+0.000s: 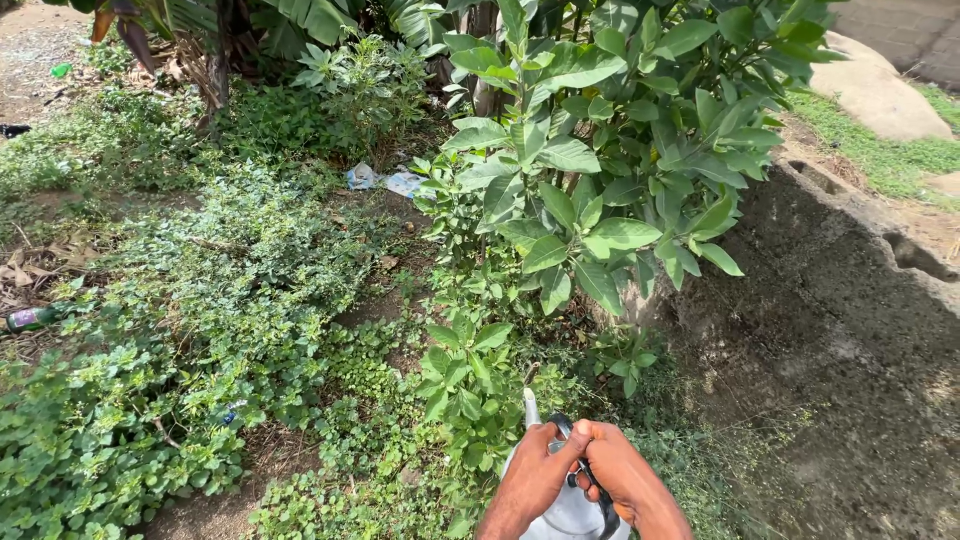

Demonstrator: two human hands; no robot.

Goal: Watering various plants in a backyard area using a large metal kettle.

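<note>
At the bottom centre, both my hands grip a white spray bottle [565,510] with a black trigger handle and a pale nozzle pointing up toward the plants. My left hand [530,478] wraps the left side of its top. My right hand [630,480] closes over the black handle on the right. The nozzle tip sits just below a leafy green shrub [600,150] with broad glossy leaves. Most of the bottle's body is cut off by the frame's lower edge.
Low green ground cover [200,330] spreads over the left. A dark concrete wall [840,300] slopes along the right. Crumpled litter [385,180] lies behind the shrub, and a green bottle [30,318] lies at the far left. Bare soil patch [210,510] near bottom left.
</note>
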